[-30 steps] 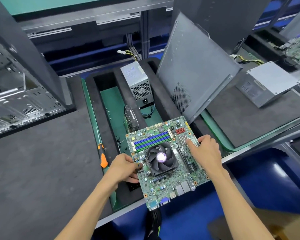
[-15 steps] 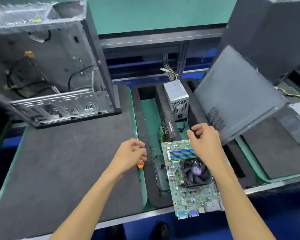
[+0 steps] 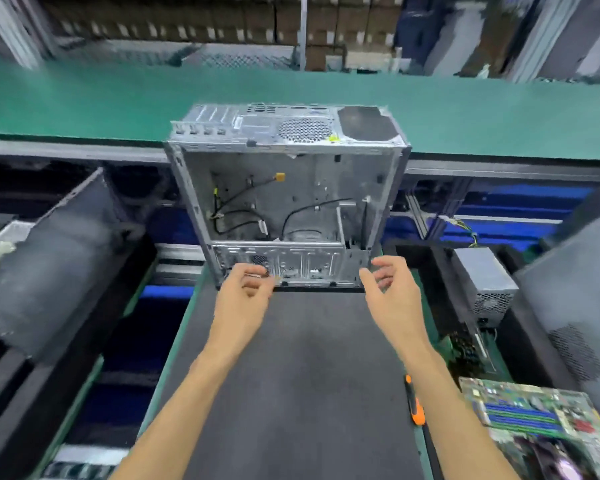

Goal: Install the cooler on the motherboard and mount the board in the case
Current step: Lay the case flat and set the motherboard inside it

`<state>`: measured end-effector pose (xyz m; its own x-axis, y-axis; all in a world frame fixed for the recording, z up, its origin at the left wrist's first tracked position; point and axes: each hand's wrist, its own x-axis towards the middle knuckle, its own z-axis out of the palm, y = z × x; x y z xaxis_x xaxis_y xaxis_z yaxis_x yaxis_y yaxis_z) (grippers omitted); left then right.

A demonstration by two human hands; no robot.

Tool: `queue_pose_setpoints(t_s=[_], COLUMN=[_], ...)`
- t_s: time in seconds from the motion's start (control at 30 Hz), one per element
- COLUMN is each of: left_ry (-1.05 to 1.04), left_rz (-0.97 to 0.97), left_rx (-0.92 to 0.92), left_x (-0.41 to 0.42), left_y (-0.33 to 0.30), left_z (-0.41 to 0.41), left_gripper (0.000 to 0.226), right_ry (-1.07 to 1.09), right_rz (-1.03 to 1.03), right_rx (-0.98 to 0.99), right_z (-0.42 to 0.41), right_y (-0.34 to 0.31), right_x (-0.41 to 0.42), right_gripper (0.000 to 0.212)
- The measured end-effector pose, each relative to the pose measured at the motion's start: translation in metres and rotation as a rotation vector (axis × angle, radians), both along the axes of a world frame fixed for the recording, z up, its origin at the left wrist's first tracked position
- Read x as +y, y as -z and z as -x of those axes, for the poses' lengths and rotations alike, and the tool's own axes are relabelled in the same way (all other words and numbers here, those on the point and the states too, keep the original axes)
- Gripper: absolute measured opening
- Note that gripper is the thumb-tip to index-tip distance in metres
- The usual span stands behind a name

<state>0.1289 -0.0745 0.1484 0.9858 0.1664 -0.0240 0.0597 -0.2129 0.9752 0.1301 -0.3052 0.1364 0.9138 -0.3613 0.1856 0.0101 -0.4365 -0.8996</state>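
Both hands — left hand (image 3: pixel 245 289), right hand (image 3: pixel 387 285) — loosely open, empty, at the case (image 3: pixel 291 202) near edge.

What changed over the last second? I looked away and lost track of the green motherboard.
Both hands let go of the green motherboard with its black fan cooler, which now lies at lower right. The left hand and right hand have reached forward to the open silver metal computer case, holding nothing. The orange-handled screwdriver and grey power supply stayed put.
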Motion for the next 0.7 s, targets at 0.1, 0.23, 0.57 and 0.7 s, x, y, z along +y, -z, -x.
queue_pose_setpoints(t_s=[0.1, 0.23, 0.57, 0.7], left_ry=[-0.171, -0.326, -0.244, -0.303], left_rz=[-0.055, -0.101, -0.085, -0.134], left_rx=[-0.108, -0.155, -0.144, -0.116], left_x=[0.038, 0.067, 0.071, 0.072], left_y=[0.002, 0.011, 0.019, 0.024], left_z=[-0.032, -0.072, -0.126, -0.138], left_gripper=[0.017, 0.034, 0.041, 0.021], right_ry=[0.124, 0.270, 0.172, 0.222], right_rz=[-0.041, -0.034, -0.107, -0.072], right_rx=[-0.029, -0.054, 0.097, 0.091], right_z=[-0.027, -0.055, -0.107, -0.119], right_y=[-0.002, 0.000, 0.002, 0.002], right_x=[0.017, 0.021, -0.001, -0.007], right_gripper=[0.029, 0.044, 0.074, 0.035])
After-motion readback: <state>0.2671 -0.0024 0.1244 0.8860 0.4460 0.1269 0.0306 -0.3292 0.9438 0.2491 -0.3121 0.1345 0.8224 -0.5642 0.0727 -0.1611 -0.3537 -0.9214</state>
